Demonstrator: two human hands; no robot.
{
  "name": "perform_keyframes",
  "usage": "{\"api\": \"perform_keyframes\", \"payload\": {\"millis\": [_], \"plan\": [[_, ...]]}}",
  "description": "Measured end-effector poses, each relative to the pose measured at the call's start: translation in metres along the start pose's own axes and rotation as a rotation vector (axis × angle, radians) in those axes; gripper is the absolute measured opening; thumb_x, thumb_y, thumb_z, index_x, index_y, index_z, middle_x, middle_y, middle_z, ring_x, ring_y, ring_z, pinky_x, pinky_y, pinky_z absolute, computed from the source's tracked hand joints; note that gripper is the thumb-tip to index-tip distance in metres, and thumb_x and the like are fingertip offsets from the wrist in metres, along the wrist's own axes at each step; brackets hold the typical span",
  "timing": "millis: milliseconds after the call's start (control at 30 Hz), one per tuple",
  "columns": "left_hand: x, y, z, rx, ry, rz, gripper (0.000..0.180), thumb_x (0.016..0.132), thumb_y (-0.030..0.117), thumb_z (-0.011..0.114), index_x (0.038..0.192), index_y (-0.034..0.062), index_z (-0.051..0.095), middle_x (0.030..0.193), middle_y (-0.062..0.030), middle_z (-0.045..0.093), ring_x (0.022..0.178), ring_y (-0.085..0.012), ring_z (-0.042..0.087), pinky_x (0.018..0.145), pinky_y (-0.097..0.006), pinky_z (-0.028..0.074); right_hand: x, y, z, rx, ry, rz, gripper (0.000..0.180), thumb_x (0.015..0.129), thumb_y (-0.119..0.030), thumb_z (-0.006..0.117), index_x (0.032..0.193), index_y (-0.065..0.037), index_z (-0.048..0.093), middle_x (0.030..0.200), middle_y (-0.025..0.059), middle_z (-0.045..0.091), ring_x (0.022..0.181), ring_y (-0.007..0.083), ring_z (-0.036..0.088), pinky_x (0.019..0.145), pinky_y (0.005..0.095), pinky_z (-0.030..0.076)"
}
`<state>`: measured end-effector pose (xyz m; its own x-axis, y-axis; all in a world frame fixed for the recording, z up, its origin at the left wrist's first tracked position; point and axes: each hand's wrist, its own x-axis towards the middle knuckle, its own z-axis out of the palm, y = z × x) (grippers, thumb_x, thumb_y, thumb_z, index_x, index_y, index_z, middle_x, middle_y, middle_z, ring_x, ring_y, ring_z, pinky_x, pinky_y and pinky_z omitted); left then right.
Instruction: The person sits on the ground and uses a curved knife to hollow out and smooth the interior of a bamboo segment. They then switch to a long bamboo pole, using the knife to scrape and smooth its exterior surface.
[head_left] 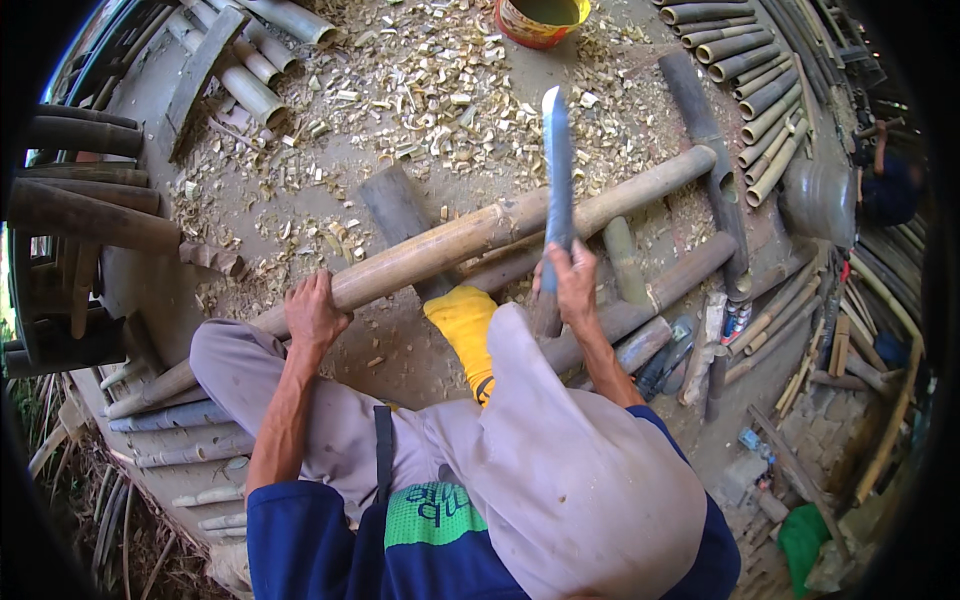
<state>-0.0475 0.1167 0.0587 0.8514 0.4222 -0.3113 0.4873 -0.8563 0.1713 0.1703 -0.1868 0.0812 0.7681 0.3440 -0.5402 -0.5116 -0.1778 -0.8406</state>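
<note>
My left hand point(316, 312) is closed over a long bamboo pole point(430, 252) that runs from the lower left across my thigh to the upper right. The fingers of my right hand point(572, 285) wrap around the dark handle of a machete point(558, 175). Its blade points away from me, passing over the pole as seen from above; whether it touches cannot be told. My foot in a yellow sock point(466, 318) rests by a dark wooden block point(398, 205) under the pole.
Wood chips point(430, 90) cover the ground ahead, around a red and yellow bucket point(540, 22). Cut bamboo lengths point(735, 55) lie in rows at the far right, with more bamboo point(255, 60) at the far left. A dark beam point(705, 140) lies across the pole's far end.
</note>
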Motion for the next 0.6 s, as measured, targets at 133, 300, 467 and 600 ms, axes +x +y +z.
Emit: {"api": "perform_keyframes", "payload": {"millis": [133, 300, 467, 600], "plan": [[-0.003, 0.002, 0.000, 0.008, -0.024, -0.018, 0.056, 0.052, 0.021, 0.078, 0.100, 0.0072, 0.054, 0.094, -0.0089, 0.060, 0.093, -0.0274, 0.059, 0.081, -0.043, 0.044, -0.006, 0.010, 0.007, -0.072, -0.026, 0.062, 0.020, 0.093, -0.021, 0.053, 0.087, -0.002, 0.050, 0.060, 0.0055, 0.055, 0.043, 0.0130, 0.055, 0.038, 0.0283, 0.047], [-0.003, 0.002, -0.002, 0.014, -0.030, -0.021, 0.057, 0.052, 0.023, 0.079, 0.100, 0.0072, 0.054, 0.095, -0.0087, 0.060, 0.095, -0.0263, 0.058, 0.083, -0.042, 0.044, 0.005, 0.003, -0.012, -0.234, -0.046, 0.026, 0.019, 0.093, -0.020, 0.052, 0.085, -0.002, 0.050, 0.059, 0.0051, 0.055, 0.043, 0.0138, 0.055, 0.036, 0.0278, 0.046], [0.000, 0.001, -0.002, 0.015, -0.061, -0.025, 0.059, 0.051, 0.023, 0.079, 0.102, 0.0069, 0.053, 0.098, -0.0090, 0.060, 0.095, -0.0265, 0.059, 0.083, -0.043, 0.044, -0.005, 0.015, 0.010, -0.141, -0.119, 0.132, 0.018, 0.092, -0.019, 0.054, 0.085, -0.003, 0.050, 0.059, 0.0048, 0.055, 0.043, 0.0128, 0.056, 0.037, 0.0282, 0.047], [-0.003, -0.001, 0.001, 0.020, -0.042, -0.030, 0.060, 0.051, 0.023, 0.079, 0.102, 0.0070, 0.053, 0.097, -0.0094, 0.060, 0.094, -0.0270, 0.060, 0.082, -0.043, 0.044, 0.006, -0.003, -0.008, -0.131, -0.033, 0.029, 0.020, 0.093, -0.021, 0.054, 0.085, -0.003, 0.049, 0.059, 0.0055, 0.055, 0.043, 0.0132, 0.055, 0.038, 0.0292, 0.048]]}}
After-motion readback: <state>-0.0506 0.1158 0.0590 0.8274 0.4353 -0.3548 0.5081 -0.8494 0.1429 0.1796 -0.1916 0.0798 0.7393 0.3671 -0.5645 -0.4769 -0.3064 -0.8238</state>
